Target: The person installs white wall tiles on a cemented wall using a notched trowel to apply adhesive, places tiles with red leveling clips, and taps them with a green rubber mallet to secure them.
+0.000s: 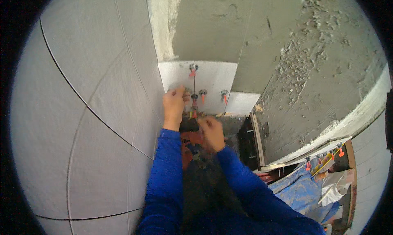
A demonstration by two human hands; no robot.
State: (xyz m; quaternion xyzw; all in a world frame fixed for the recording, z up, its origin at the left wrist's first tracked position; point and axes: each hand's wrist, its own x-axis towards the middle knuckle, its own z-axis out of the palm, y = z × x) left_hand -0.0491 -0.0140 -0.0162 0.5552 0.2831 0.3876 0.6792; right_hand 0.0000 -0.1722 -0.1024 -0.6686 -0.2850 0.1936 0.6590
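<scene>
My left hand [175, 106] is at the left part of a white tile [219, 73] on the wall, its fingers curled together close to the tile joint. What they hold, if anything, is hidden. Lower and to the right, my right hand [212, 133] is closed with its fingertips pinched near the tile's bottom edge; it is slightly blurred, and any small thing in it cannot be made out. Round black tile levelling clips with red or orange handles sit on the tile joints: one near the top [193, 69], one in the middle [203, 95], another at the right [224, 95].
A large grey tiled wall [94, 112] rises close on my left. Wet grey mortar [217, 30] covers the wall above the tiles. A smaller white tile [242, 103] adjoins at the right. A blue sheet [297, 190] and white bag [333, 188] lie at lower right.
</scene>
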